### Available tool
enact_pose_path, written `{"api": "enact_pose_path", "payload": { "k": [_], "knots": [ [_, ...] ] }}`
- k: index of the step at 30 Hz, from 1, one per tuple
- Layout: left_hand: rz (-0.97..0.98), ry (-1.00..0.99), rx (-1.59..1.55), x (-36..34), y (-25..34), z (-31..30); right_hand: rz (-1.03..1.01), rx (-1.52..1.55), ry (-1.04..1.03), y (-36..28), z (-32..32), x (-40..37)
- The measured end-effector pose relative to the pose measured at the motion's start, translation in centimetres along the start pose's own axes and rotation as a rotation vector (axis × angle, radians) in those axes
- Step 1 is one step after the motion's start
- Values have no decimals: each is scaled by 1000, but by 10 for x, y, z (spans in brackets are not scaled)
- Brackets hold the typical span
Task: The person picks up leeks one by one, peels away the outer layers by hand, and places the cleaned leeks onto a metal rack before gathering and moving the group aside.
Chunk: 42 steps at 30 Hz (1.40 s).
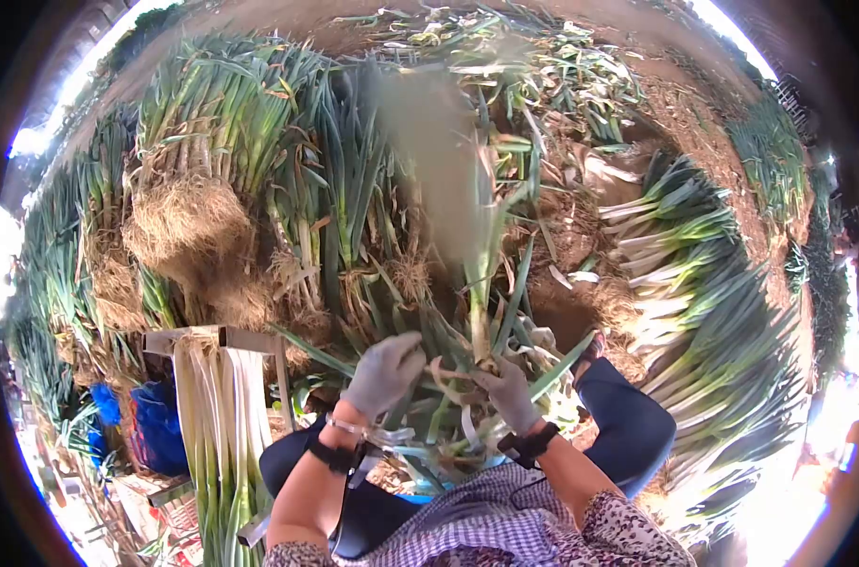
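Right hand (511,395) grips the leek (478,317) low on its pale stalk, near centre. Left hand (384,374) curls over its loose leaves; whether it grips, I cannot tell. The leek looks light, with a stiff shank and floppy tops, so the firm stalk is the place to hold.

Single head-worn fisheye view, looking steeply down and forward, close above the left hand (384,373) and right hand (510,395), heaped leeks (354,189) beyond.

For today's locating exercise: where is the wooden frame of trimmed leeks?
In the head view, the wooden frame stands lower left, beside the left hand, below the untrimmed leek pile.
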<state>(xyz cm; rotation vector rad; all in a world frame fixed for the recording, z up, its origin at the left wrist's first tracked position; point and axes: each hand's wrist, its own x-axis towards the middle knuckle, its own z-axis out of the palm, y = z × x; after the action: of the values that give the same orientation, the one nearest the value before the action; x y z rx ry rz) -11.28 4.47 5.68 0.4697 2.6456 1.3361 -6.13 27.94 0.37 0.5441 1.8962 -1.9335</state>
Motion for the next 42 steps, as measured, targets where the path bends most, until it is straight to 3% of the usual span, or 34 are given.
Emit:
{"api": "enact_pose_path", "payload": {
  "k": [1, 2, 4, 5, 7, 9, 11, 13, 14, 15, 16, 19, 21, 23, 24, 25, 27, 29, 32, 35, 39, 40, 42],
  "knots": [
    [29, 53, -73, 5, 0, -1, -46, 19, -31, -2, 2, -22],
    [-64, 126, -330, 8, 8, -1, -72, 51, -87, -5, 4, -47],
    [-255, 270, -842, 18, 27, 3, -181, -373, -103, -13, 10, -84],
    [-239, 198, -1023, 24, 9, 5, -233, -587, -115, -12, 12, -98],
    [-372, 249, -1120, 15, 27, -10, -450, -628, -182, 5, 19, -100],
    [-325, 266, -1179, 10, 12, -12, -559, -623, -250, -3, 26, -77],
    [-338, 270, -1219, -1, 10, -19, -434, -80, -272, -47, 61, -52],
    [-402, 254, -1246, -9, 21, -33, -293, -44, -280, -70, 83, -27],
    [-96, 314, -895, -14, 9, -34, -197, 5, -303, -64, 86, -21],
    [-323, 305, -1192, -17, 15, -56, -102, 51, -327, -55, 90, -9],
    [-290, 301, -1204, -16, 0, -59, -7, 92, -354, -50, 95, 2],
    [-243, 353, -1235, -26, -14, -67, 10, -32, -220, -11, 79, 0],
    [-209, 369, -1268, -31, -5, -81, -74, -1125, -245, 39, 44, 9],
    [-167, 380, -1338, -37, 6, -92, -205, -1052, -180, 11, 38, -34],
    [-153, 375, -1347, -35, -17, -87, -237, -1056, -170, 15, 37, -21],
    [-161, 359, -1367, -38, -19, -81, -337, -681, -200, -12, 56, -27],
    [-154, 329, -1388, -39, -13, -73, -384, -223, -310, -66, 103, -30],
    [-118, 321, -1397, -36, -4, -76, -303, -86, -505, -98, 134, -18],
    [-109, 302, -1354, -37, 8, -87, -295, 29, -482, -92, 154, 3],
    [-133, 316, -1343, -39, 10, -83, -270, 313, -441, -108, 168, -23],
    [-205, 483, -1257, -34, 0, -76, -289, 264, -291, -97, 180, -34],
    [-181, 503, -1254, -33, -9, -71, -467, 60, -192, -86, 184, -32],
    [-133, 649, -1121, -27, -22, -60, -320, -140, -240, -72, 158, -39]
  ]
}}
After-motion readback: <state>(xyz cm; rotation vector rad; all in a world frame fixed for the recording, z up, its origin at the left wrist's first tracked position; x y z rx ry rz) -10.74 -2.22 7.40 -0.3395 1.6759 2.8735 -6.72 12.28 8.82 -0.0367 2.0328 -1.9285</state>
